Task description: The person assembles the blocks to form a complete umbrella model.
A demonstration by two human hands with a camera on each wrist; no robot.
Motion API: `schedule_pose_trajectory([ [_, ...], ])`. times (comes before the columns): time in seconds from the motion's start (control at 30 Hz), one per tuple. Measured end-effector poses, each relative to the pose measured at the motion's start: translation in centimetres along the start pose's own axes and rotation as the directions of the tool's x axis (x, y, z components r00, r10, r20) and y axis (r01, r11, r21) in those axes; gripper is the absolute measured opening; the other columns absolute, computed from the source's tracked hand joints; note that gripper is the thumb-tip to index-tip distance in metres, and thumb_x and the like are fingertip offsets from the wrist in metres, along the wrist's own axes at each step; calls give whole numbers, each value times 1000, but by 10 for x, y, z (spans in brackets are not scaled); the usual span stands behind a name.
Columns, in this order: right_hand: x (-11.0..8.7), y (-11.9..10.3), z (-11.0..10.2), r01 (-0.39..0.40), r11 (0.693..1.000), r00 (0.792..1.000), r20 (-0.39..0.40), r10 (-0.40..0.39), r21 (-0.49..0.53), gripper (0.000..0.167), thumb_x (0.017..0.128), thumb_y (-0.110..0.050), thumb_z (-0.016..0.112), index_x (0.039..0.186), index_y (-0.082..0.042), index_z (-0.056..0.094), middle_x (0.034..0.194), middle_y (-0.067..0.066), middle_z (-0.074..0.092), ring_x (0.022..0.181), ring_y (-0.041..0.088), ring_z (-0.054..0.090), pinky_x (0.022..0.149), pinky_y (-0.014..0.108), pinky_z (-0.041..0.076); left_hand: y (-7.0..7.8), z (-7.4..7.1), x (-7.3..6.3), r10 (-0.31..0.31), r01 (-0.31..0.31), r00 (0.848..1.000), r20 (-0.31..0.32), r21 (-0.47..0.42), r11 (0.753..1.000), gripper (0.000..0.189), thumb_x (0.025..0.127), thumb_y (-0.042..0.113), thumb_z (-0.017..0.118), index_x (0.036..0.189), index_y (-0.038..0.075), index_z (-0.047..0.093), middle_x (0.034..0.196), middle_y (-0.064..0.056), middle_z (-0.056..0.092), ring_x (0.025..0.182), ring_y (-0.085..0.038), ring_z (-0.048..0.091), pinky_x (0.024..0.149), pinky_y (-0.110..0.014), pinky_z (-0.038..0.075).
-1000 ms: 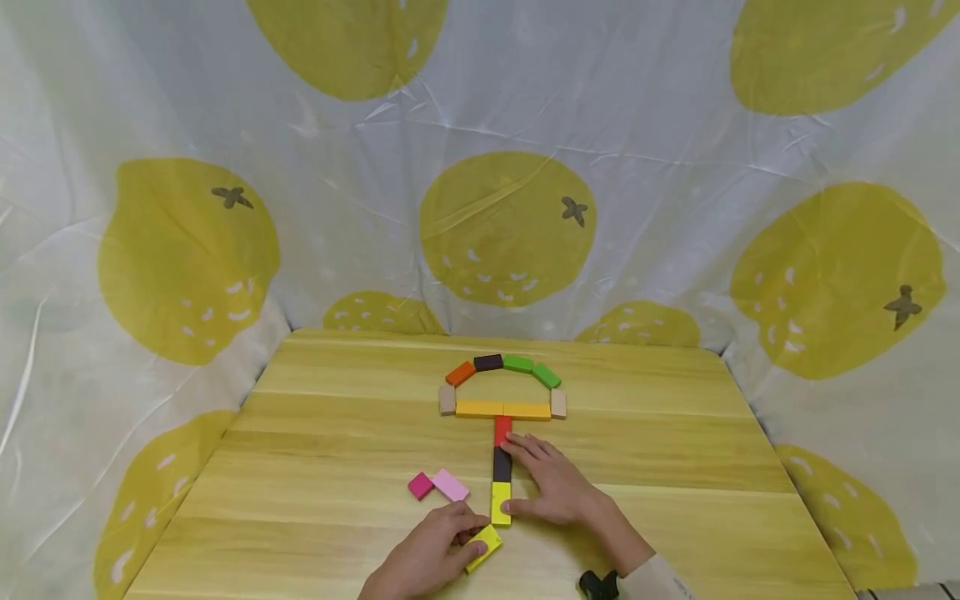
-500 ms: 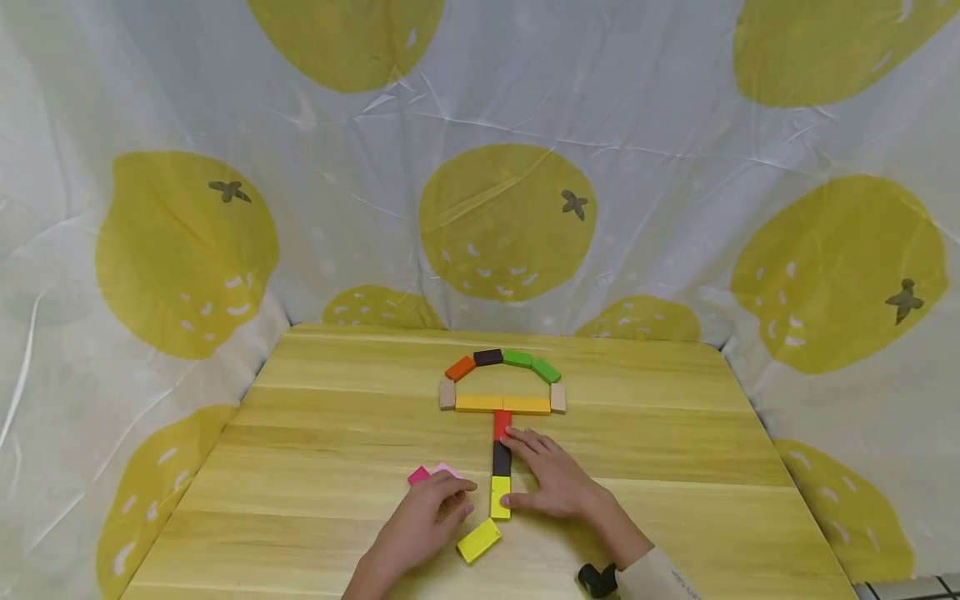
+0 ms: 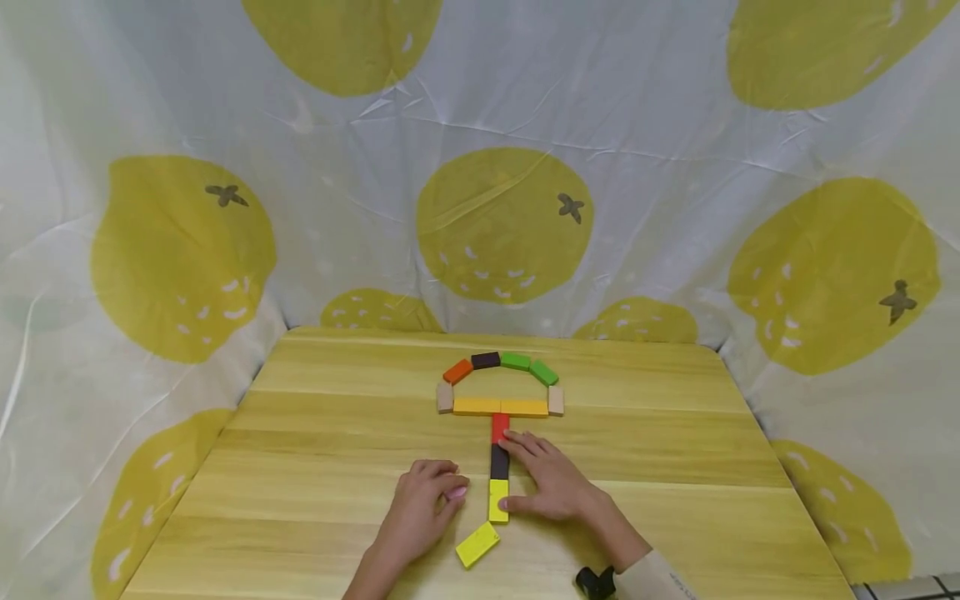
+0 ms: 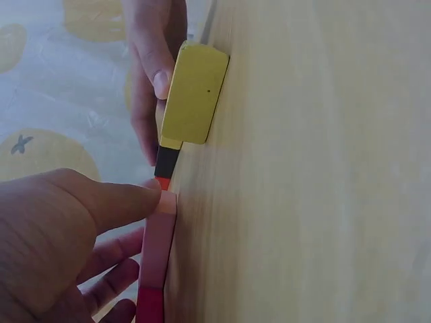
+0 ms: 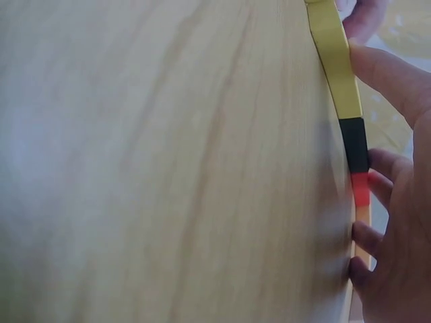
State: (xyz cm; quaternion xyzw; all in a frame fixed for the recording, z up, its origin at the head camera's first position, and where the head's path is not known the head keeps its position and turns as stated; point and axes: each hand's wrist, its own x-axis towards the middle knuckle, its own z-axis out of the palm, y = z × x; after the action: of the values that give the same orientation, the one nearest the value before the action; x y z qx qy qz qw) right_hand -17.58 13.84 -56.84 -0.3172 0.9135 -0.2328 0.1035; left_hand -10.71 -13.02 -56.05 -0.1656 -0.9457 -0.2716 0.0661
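Observation:
My left hand (image 3: 416,510) pinches a light pink block (image 4: 158,245) between thumb and fingers, left of a column of blocks. A dark pink block (image 4: 150,305) adjoins it in the left wrist view; in the head view my hand hides it. My right hand (image 3: 555,483) rests along the column with extended fingers. Its thumb touches the upright-lying yellow block (image 3: 498,500), and its fingertips reach the black block (image 3: 499,461) and the red block (image 3: 500,427). A second yellow block (image 3: 477,546) lies slanted, its corner close to the column's near end.
Two orange-yellow blocks (image 3: 477,407) form a bar above the column. Over it arch two tan blocks (image 3: 445,397), an orange block (image 3: 457,371), a black one (image 3: 485,360) and two green blocks (image 3: 515,361). A black object (image 3: 596,582) sits by the right sleeve. A lemon-print curtain (image 3: 660,100) surrounds the table (image 3: 300,433).
My left hand has let go of the slanted yellow block, moved up and left, and taken hold of the light pink block. My right hand has stayed by the column.

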Motion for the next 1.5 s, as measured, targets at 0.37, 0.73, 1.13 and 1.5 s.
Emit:
schedule_pose_trajectory([
  [0.37, -1, 2, 0, 5, 1000, 1000, -14, -5, -3, 93, 88, -72, 63, 163, -27, 33, 171, -4, 26, 157, 38, 25, 120, 64, 31, 2, -9, -10, -31, 33, 999, 31, -45, 998, 33, 90, 21, 80, 122, 15, 75, 143, -11, 61, 134, -35, 51, 107, -60, 47],
  [0.73, -1, 1, 3, 19, 1000, 1000, -17, -19, 4, 93, 88, -73, 62, 163, -26, 32, 171, -3, 27, 156, 38, 25, 120, 64, 31, 3, -20, -20, 2, 2, 992, 127, -28, 1000, 26, 92, 21, 78, 118, 16, 75, 141, -9, 61, 131, -29, 55, 108, -54, 50],
  [1.13, -1, 0, 1, -1, 1000, 1000, -2, 1, 22, 93, 88, -72, 62, 163, -28, 31, 171, -6, 24, 158, 35, 21, 122, 63, 27, -3, -23, -28, 73, -67, 984, 160, -45, 997, 21, 92, 18, 77, 113, 23, 74, 143, -8, 60, 134, -30, 54, 109, -56, 48],
  [1.5, -1, 0, 0, 2, 1000, 1000, -2, -2, 27, 92, 88, -71, 63, 163, -28, 31, 171, -5, 25, 158, 36, 22, 123, 63, 27, 4, -15, -35, -3, 5, 998, 56, -19, 1000, 26, 88, 25, 83, 111, 17, 75, 137, -3, 59, 128, -20, 56, 103, -43, 55],
])
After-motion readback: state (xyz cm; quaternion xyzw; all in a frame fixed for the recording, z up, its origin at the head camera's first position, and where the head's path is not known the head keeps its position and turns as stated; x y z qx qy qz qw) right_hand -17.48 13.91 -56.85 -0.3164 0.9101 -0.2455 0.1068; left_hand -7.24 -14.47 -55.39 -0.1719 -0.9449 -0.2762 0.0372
